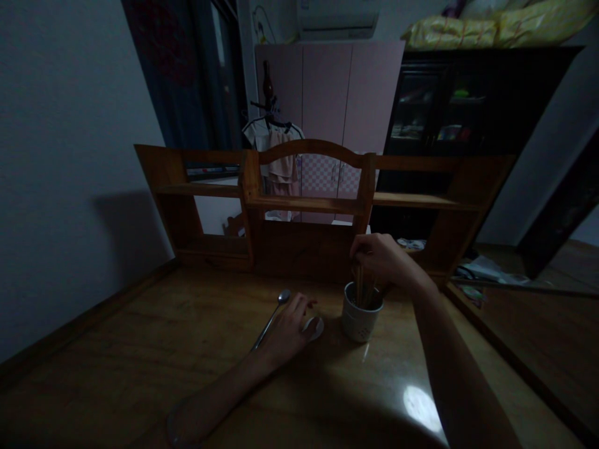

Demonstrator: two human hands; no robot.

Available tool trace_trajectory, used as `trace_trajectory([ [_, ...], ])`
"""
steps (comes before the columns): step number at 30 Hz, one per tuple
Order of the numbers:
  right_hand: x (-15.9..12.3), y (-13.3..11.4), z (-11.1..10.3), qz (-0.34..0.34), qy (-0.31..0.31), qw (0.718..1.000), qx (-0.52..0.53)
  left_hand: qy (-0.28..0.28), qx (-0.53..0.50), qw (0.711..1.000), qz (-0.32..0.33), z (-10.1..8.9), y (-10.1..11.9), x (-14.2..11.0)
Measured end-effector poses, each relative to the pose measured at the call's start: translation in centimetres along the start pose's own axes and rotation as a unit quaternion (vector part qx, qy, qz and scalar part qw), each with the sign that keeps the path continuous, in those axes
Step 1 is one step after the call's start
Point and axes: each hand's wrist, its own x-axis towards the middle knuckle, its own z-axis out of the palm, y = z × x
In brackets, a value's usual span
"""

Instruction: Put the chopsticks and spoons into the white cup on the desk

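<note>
My right hand is above a white holder with small holes low on its side. Its fingers are closed around the upper ends of wooden chopsticks, whose lower ends are inside the holder. On the tabletop to the left lies my left hand, fingers apart and slightly bent. The thumb touches a small white rounded piece, perhaps the bowl of a spoon; its rest is hidden. Just left of that hand, a long-handled metal spoon lies on the wood, its handle partly covered by the hand and wrist.
A wooden shelf unit rises along the back of the shiny wooden table. A wall borders the left side. Behind the shelf are hanging clothes, a pink wardrobe and a dark cabinet. The room is dim.
</note>
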Motion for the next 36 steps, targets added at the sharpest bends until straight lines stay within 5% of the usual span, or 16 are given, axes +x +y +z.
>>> trace_trajectory([
  [7, 0.0, 0.6, 0.2, -0.006, -0.022, 1.0, -0.011, 0.001, -0.012, 1.0, 0.006, 0.2, -0.1, -0.1],
  [21, 0.4, 1.0, 3.2, 0.002, -0.158, 0.987, 0.01, 0.011, -0.016, 1.0, 0.002, 0.1, 0.7, 0.0],
  [36, 0.1, 0.4, 2.2, 0.009, -0.171, 0.985, -0.006, 0.014, -0.031, 0.999, 0.007, 0.3, 0.5, -0.1],
])
